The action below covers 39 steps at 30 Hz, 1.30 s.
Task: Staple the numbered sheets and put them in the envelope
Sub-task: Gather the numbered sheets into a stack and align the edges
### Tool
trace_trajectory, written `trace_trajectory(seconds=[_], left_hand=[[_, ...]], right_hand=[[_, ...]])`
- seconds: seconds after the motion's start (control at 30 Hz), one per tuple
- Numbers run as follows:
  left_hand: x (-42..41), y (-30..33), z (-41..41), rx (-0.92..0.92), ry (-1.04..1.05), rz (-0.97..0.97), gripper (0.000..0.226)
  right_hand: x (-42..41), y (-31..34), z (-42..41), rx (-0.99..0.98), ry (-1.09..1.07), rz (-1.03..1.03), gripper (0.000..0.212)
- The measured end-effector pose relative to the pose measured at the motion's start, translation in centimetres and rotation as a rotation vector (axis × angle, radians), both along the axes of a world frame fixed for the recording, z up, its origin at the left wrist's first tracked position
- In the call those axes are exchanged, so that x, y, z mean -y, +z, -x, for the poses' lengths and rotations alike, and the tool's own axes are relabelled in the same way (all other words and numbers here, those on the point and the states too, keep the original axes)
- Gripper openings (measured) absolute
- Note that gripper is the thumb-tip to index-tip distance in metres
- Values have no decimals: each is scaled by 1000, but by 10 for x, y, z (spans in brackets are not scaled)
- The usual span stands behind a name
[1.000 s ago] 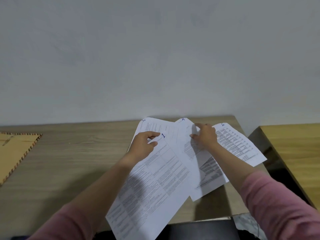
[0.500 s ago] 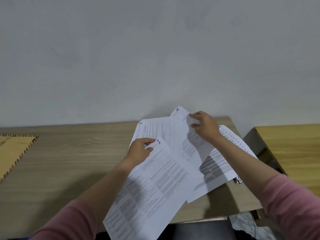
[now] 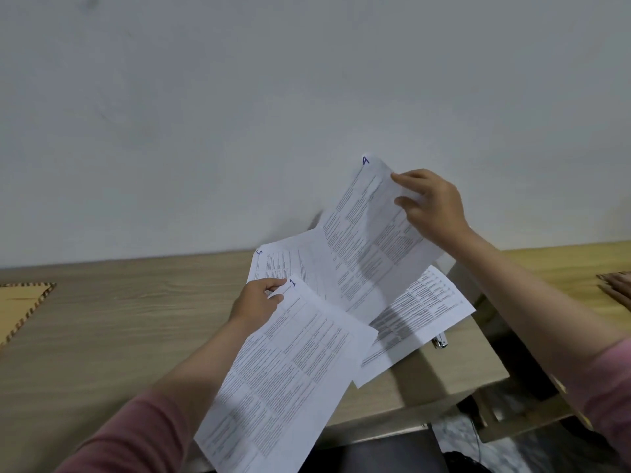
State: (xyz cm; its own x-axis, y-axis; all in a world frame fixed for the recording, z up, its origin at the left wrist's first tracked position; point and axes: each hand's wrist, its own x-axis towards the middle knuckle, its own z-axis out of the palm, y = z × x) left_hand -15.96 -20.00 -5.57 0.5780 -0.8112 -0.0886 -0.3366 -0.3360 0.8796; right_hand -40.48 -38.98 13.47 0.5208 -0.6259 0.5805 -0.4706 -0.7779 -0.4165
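Brown envelope flat on table, left hand pinching sheet 1, right hand gripping sheet 4

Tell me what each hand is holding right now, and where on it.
Left hand pinches the sheet marked 1 at its top corner. Right hand pinches the sheet marked 4 at its upper right edge, lifted off the table.

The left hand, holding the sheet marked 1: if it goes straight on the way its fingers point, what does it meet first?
Probably the sheet marked 5, lying just beyond the left hand and partly under the sheet marked 1. Past that come the table and the wall, though depth is hard to judge.
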Motion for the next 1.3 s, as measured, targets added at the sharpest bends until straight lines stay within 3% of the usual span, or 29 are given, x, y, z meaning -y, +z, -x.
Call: trace_trajectory(seconds=[0.1,0.47,0.73,0.93,1.3], left_hand=[[0,16,3,-14,3,50,50],[-25,142,44,-140,-214,384,36],[-36,194,55,-176,-190,554,36],[-38,200,66,-76,-117,568,36],[-37,165,59,-15,26,536,35]], right_hand=[[-11,24,8,36,8,62,38],[-57,70,30,102,29,170,38],[-91,68,28,287,225,-236,41],[-117,37,16,393,300,-457,38],[-129,-8,-10,351,306,-651,38]])
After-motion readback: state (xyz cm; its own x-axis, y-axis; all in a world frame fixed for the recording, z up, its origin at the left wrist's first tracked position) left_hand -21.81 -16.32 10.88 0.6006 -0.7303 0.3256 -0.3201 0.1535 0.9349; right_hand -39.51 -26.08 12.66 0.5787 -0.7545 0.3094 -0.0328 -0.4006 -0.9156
